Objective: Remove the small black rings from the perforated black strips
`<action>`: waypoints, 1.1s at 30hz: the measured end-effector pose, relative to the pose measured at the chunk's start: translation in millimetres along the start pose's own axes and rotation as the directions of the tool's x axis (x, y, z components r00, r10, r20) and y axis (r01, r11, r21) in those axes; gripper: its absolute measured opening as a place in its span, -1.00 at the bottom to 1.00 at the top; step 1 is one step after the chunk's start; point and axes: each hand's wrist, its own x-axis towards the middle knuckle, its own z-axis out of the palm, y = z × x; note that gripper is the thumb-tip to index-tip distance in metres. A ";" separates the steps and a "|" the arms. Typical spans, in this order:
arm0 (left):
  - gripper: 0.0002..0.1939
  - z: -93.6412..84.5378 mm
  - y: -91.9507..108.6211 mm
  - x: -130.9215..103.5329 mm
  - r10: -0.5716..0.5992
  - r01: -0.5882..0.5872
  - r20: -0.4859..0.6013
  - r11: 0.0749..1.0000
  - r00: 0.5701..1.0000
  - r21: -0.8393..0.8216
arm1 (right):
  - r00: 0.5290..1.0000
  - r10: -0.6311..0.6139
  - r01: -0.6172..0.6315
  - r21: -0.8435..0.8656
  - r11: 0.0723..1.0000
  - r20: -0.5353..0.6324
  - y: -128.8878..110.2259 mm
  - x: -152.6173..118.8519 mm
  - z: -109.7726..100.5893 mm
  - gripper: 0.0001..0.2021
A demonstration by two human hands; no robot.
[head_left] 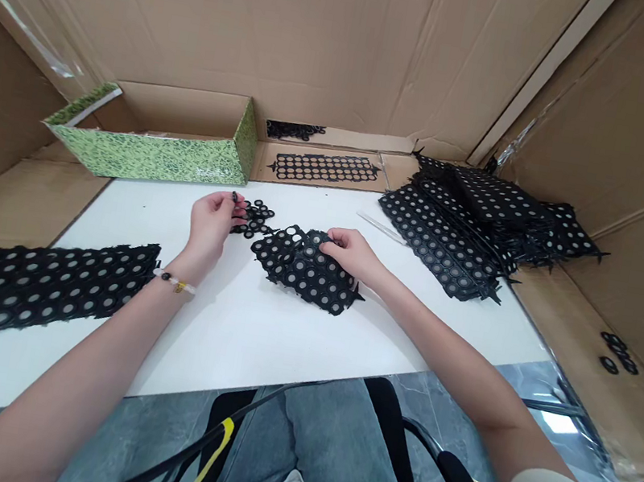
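Note:
My left hand (212, 221) pinches a small black rubber ring (234, 197) between thumb and finger. Just beside it, a loose heap of the same black rings (256, 218) lies on the white tabletop. My right hand (350, 254) grips the upper right edge of a black perforated rubber sheet (311, 268). This sheet is slightly bent, and a few open holes show white near its top left. To the left of my forearm, a longer black sheet of rings (46, 287) lies flat, hanging past the table's left edge.
A green-patterned open box (158, 154) stands at the back left. Behind the table, an emptied lattice sheet (327, 168) lies on cardboard (264, 167). Stacked black sheets (453, 221) fill the back right, next to pale tweezers (382, 228). Several loose rings (619, 349) rest on the right cardboard.

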 end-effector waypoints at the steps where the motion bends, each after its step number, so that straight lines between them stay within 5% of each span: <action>1: -0.79 -4.4 -1.4 4.3 0.069 -0.066 -0.028 0.993 0.997 0.097 | 1.000 0.002 -0.002 0.000 1.000 0.000 0.1 -0.1 -0.9 -0.85; 4: -0.76 -10.7 -6.1 7.0 0.313 -0.297 0.053 0.819 0.948 0.491 | 1.000 0.010 -0.010 0.010 1.000 0.017 0.1 -0.2 -0.9 -0.85; 7: -0.77 -8.9 -7.3 0.0 0.387 -0.407 0.186 0.634 0.903 0.658 | 0.999 0.025 -0.026 0.025 0.999 0.038 0.4 -0.4 1.0 -0.85; 11: -0.65 -3.5 5.4 -15.5 0.436 -0.487 0.243 0.634 0.866 0.601 | 0.997 0.019 -0.021 0.023 1.000 0.070 2.3 -0.2 2.3 -0.83; 17: -0.74 9.2 34.0 -56.5 0.460 -0.656 0.549 0.719 0.697 0.229 | 0.983 -0.138 0.139 0.005 0.990 0.121 3.0 0.3 2.7 -0.69; 19: -0.72 14.1 37.4 -67.3 0.428 -0.619 0.562 0.759 0.707 0.201 | 0.976 -0.174 0.180 -0.034 0.983 0.129 1.0 0.2 1.6 -0.65; 24: -0.69 19.8 37.1 -73.5 0.271 -0.405 0.486 0.894 0.831 0.193 | 0.953 -0.194 0.197 0.012 0.980 0.233 -4.1 -1.4 -4.4 -0.69; 30: -0.75 17.7 34.7 -64.9 0.220 -0.341 0.450 0.917 0.865 0.207 | 0.916 -0.188 0.190 0.029 0.981 0.355 -2.9 -5.9 -4.9 -0.79; 33: -0.77 17.0 32.3 -58.0 0.161 -0.223 0.346 0.964 0.924 0.147 | 0.932 -0.157 0.160 0.018 0.987 0.327 -2.1 -5.3 -2.7 -0.74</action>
